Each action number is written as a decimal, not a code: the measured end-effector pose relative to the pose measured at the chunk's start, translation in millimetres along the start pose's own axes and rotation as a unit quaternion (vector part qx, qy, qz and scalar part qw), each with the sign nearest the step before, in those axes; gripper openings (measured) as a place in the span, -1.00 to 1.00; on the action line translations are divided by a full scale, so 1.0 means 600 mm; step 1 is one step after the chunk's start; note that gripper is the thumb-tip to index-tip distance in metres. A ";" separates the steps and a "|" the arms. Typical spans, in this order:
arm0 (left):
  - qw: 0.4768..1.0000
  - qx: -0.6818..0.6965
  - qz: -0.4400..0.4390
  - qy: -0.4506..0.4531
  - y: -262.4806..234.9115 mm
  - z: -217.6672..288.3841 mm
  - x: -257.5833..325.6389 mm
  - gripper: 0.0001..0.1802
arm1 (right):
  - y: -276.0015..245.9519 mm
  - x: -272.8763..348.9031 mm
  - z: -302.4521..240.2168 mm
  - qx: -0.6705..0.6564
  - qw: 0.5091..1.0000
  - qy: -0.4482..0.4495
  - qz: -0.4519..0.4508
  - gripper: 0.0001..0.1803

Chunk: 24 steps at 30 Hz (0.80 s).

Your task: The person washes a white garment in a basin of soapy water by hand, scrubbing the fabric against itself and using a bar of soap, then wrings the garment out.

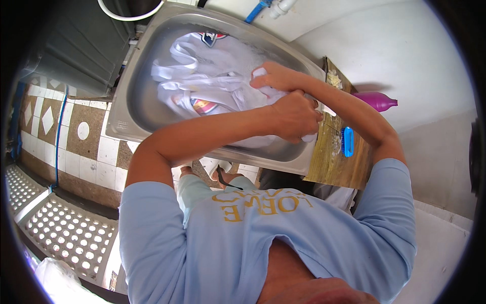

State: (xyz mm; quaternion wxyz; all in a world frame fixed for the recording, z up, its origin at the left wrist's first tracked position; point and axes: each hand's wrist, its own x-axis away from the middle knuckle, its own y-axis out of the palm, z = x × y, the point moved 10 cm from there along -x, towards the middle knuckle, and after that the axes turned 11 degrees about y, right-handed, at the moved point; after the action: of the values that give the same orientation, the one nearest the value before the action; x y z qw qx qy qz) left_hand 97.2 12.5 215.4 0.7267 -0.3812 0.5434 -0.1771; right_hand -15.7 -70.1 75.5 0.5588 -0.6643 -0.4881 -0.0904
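Observation:
A white garment (pixel 223 83) with coloured printed patches lies soaked in sudsy water in the stainless steel sink (pixel 121 109). My forearms cross over the sink's right end. Closed in a fist, my left hand (pixel 296 116) grips part of the wet garment, and a bit of white cloth shows below its fingers. Just beyond it, my right hand (pixel 276 77) is also closed on the garment, with a bunched fold poking out at the fingertips. The two hands are close together, the right wrist passing over beside the left knuckles.
A wooden board (pixel 324 162) adjoins the sink's right side, bearing a blue scrub brush (pixel 347 142). Against the wall is a magenta bottle (pixel 375 101). A blue pipe (pixel 258 11) runs at the back. Perforated grey plastic (pixel 71 235) stands at lower left, over patterned floor tiles.

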 end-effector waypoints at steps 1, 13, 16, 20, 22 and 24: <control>1.000 0.002 -0.020 -0.005 0.011 -0.003 0.004 -0.78 | 0.004 -0.002 -0.010 0.032 0.999 0.001 -0.006 -0.64; 1.000 -0.005 -0.009 -0.026 0.001 0.008 0.021 -0.72 | 0.060 0.011 -0.043 -0.058 0.984 0.074 -0.150 -0.72; 0.975 -0.057 0.210 -0.056 -0.141 0.032 0.089 -0.68 | 0.045 0.020 -0.059 -0.309 0.931 0.057 -0.185 -0.70; 0.841 0.028 0.480 -0.246 -0.295 0.034 0.284 -0.63 | 0.016 0.079 -0.178 -0.566 0.789 -0.097 -0.219 -0.56; 0.634 0.128 0.679 -0.347 -0.322 0.047 0.416 -0.83 | 0.003 0.110 -0.266 -0.585 0.763 -0.202 -0.189 -0.45; 0.487 0.211 0.740 -0.413 -0.328 0.061 0.515 -0.80 | -0.003 0.125 -0.334 -0.561 0.776 -0.275 -0.081 -0.46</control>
State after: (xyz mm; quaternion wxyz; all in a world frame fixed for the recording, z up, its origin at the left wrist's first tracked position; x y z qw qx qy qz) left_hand 269.0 -309.3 164.5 0.7902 0.2965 0.2093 0.4938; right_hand 106.2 -195.8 198.9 -0.0806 -0.8150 -0.5355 -0.2063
